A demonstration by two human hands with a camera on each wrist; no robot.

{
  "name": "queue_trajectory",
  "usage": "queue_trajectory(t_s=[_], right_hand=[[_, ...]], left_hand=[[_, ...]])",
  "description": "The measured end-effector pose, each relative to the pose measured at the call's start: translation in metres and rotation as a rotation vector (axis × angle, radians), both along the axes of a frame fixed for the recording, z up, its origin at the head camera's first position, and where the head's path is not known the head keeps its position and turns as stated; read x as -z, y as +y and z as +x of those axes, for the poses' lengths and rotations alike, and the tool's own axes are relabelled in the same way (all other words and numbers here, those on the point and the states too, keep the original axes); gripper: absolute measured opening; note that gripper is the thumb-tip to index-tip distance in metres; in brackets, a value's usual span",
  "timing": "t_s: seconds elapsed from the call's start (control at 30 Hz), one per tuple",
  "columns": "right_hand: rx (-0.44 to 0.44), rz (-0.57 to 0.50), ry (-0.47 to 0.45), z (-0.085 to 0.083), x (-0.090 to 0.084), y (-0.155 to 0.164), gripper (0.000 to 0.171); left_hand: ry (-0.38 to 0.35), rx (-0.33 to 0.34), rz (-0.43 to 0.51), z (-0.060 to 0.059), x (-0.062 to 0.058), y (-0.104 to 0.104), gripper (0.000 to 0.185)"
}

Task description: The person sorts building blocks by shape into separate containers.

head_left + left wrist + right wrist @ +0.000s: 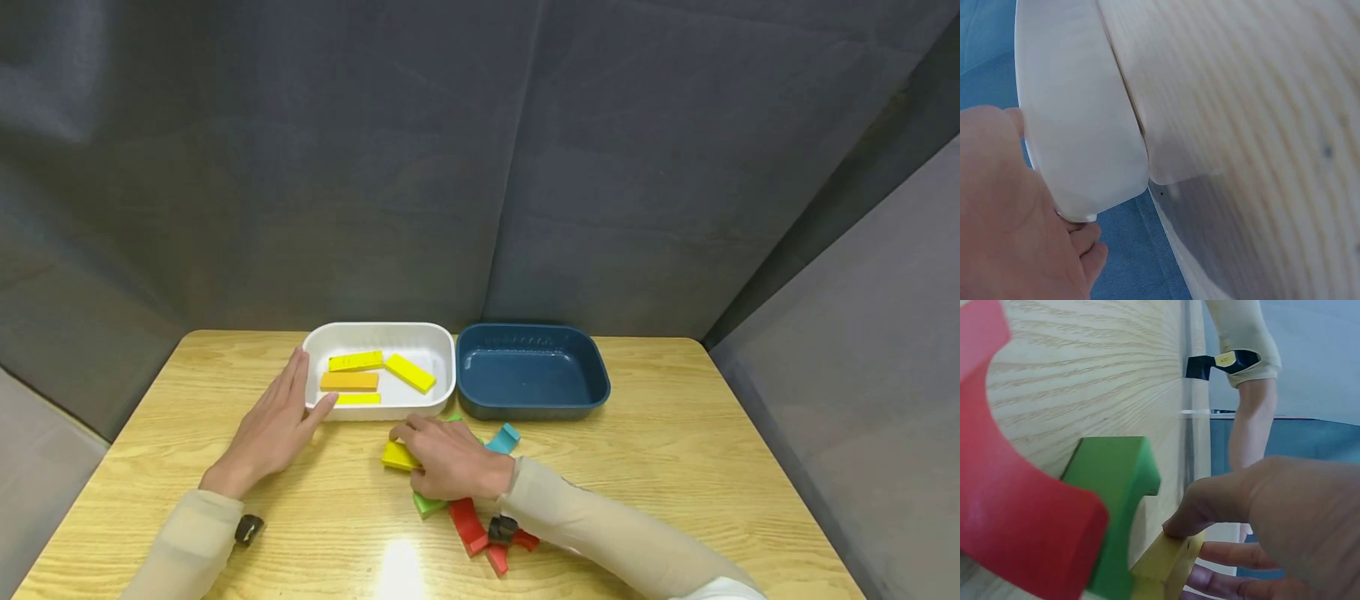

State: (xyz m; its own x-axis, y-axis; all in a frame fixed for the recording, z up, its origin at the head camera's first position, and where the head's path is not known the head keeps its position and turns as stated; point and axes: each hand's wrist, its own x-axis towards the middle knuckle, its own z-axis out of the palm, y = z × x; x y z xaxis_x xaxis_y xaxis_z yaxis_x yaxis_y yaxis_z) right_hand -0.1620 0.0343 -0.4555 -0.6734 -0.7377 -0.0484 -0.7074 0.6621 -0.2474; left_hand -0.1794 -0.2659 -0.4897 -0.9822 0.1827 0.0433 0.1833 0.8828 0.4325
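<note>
My left hand (273, 425) rests with straight fingers along the left side of a white container (397, 412), its thumb at the front rim. Seen from the left wrist, that hand lies round the container's corner. In the white container lie several flat blocks, among them a yellow block (410, 372) and an orange block (349, 382). My right hand (453, 458) pinches another yellow block (1163, 562) on the table, thumb on one face and fingers on the other. Right beside this block are a green arch block (1110, 481) and a red arch block (1022, 519).
A dark blue container (532, 412) stands against the white one on its right, nothing in it. A light blue curved block (504, 438) lies behind my right wrist, with more red pieces (497, 558) under the forearm. Grey cloth (375, 167) hangs behind the wooden table (675, 467).
</note>
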Motion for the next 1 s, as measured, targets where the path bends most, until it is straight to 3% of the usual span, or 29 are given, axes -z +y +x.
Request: queue_trajectory(t_s=[0.23,0.63,1.0], right_hand=[[0.003,-0.016,-0.028,0.004,-0.014,0.000,0.057],[-0.010,-0.080,0.007,0.000,-0.036,0.004,0.055],[0.000,-0.128,0.069,-0.024,-0.063,0.006,0.049]], left_hand=[[-0.001,0.001,0.003,0.000,0.001,-0.001,0.096],[0.007,0.007,0.004,0.002,0.002,-0.001,0.096],[0.018,0.017,0.013,0.000,0.000,-0.001,0.096]])
